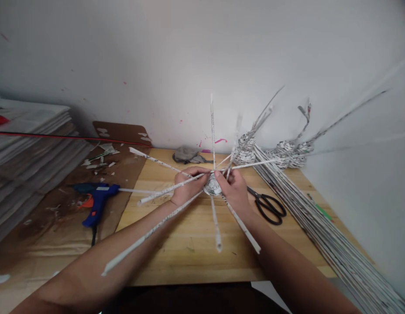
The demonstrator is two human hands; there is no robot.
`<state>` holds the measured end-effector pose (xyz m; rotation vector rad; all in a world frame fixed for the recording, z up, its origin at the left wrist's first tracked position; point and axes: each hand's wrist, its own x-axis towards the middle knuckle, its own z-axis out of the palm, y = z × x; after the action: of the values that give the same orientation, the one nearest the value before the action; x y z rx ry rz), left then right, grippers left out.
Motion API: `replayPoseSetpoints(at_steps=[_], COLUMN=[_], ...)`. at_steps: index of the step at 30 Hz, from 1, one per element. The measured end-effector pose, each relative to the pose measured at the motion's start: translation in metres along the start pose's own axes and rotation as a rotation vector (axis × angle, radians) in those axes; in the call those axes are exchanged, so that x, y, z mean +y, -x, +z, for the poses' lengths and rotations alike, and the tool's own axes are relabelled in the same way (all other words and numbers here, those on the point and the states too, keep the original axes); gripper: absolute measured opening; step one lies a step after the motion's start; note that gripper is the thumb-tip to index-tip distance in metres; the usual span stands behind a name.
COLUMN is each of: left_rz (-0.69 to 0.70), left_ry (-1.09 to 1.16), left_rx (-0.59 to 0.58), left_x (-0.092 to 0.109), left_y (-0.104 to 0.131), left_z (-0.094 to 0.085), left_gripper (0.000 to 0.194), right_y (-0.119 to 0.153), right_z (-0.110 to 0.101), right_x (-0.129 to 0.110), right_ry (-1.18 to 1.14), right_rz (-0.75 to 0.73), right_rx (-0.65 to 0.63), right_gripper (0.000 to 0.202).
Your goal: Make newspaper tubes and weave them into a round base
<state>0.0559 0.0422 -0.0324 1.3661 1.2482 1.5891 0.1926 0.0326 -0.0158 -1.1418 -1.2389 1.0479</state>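
Between my hands is a small round weave of rolled newspaper tubes point(213, 186), with several long tubes spreading out from it like spokes. My left hand point(189, 185) grips its left side, thumb and fingers closed near the top of the woven centre. On the right side, my right hand point(233, 185) pinches the weave and a tube with the thumb in front. Some fingers of both hands are hidden behind the tubes. Black-handled scissors point(269, 207) lie just right of my right hand.
A blue glue gun point(101, 200) rests on stained cardboard point(124, 165) at left, near stacked newspapers point(42, 144). A long bundle of paper tubes point(303, 231) runs along the right. Woven paper pieces point(286, 152) stand by the wall, and a grey cloth point(187, 154) lies behind my hands.
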Motion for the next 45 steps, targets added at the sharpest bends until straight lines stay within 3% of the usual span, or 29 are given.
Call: replayPoseSetpoints(at_steps=[4,7,14,23,28,34,42,45], left_rz=[-0.001,-0.081,-0.291,-0.468,-0.412,-0.329,-0.377,-0.376], left_ry=[0.014,0.021,0.294,0.498,0.447,0.4,0.384,0.379], left_rx=[-0.061,-0.086,-0.005,-0.036,0.013,0.061,-0.095,-0.101], left_x=[0.0,0.002,0.006,0.008,0.002,-0.005,-0.002,-0.002], left_y=[0.002,0.003,0.004,0.007,0.006,0.001,-0.001,0.0], left_z=[0.001,0.0,0.004,0.006,0.007,0.003,-0.002,-0.003], left_gripper=[0.005,0.008,0.027,0.035,0.035,0.034,0.038,0.04], right_y=[-0.002,-0.002,0.0,0.003,0.003,0.006,0.002,0.001], right_z=[-0.001,-0.002,0.0,0.001,0.005,0.006,-0.001,-0.002], right_x=[0.004,0.009,0.012,0.013,0.009,0.009,0.01,0.007], right_ry=[0.058,0.038,0.058,0.111,0.032,-0.045,0.163,0.226], right_rz=[-0.047,-0.081,-0.104,-0.16,-0.091,0.06,-0.013,-0.056], right_rx=[0.001,0.014,0.041,0.056,0.047,-0.122,-0.08,-0.082], right_gripper=[0.027,0.023,0.018,0.015,0.023,0.026,0.024,0.022])
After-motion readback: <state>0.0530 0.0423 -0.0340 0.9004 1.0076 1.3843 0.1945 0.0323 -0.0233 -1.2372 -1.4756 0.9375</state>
